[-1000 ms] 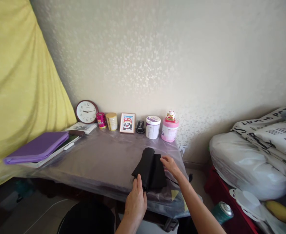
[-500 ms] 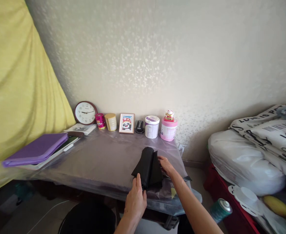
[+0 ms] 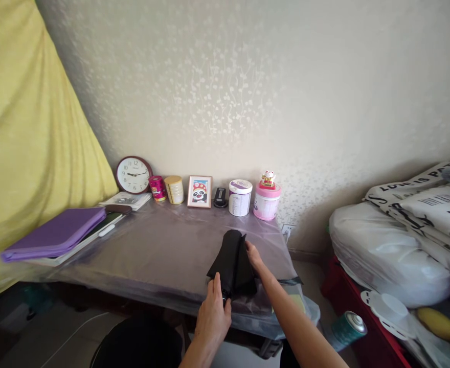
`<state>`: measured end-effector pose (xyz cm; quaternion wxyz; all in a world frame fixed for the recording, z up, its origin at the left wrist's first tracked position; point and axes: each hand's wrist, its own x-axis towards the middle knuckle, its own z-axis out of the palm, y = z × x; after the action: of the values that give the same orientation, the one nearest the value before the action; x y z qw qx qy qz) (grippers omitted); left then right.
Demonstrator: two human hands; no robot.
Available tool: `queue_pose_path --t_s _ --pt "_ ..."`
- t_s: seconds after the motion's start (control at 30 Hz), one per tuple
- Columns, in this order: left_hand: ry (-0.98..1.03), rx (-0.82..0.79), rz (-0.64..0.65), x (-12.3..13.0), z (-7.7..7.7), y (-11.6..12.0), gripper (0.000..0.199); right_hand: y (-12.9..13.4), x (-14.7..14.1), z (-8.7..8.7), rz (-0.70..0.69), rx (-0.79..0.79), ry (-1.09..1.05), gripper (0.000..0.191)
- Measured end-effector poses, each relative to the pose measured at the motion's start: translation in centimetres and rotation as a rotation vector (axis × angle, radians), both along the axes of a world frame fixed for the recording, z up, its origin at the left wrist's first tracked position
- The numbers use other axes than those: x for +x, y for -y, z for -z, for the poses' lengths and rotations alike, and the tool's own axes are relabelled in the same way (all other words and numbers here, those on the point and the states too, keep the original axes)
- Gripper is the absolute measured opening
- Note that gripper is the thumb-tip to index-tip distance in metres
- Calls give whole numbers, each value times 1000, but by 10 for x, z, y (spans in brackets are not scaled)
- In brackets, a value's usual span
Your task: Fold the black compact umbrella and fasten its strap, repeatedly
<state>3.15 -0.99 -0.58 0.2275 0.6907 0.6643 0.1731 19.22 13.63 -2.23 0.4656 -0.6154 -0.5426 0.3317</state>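
Cloth point(image 3: 29, 153), yellow and draped, fills the far left. A purple folder point(image 3: 52, 234) lies on the left end of the bench point(image 3: 159, 250), while a wall clock point(image 3: 134, 175) and a framed panda picture point(image 3: 199, 191) stand along the back, against the wall. Mid-bench, near the front edge, sits a black fabric bundle point(image 3: 230, 266) — its long axis runs from the near edge back toward the wall, the narrow end close to the person, the rounded end away. The left grip point(image 3: 211, 319) is the nearer one, closed around that narrow end. The right grip point(image 3: 254, 259) reaches in from the right and touches the bundle's upper flank — whether it pinches the fabric, the view does not show. Beyond it, a pink tub point(image 3: 267, 202) stands at the back, and white bags point(image 3: 386, 255) are heaped at far right.
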Motion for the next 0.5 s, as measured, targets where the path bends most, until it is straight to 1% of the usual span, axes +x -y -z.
queue_pose_path --t_s 0.2,0.33,0.5 --pt "-21 11 -5 1 1 0 61 -4 -13 7 69 34 183 34" --pt "-76 37 6 6 1 1 60 -5 -34 8 129 79 247 44" --pt "-179 51 3 12 0 1 58 -1 -65 5 192 110 309 50"
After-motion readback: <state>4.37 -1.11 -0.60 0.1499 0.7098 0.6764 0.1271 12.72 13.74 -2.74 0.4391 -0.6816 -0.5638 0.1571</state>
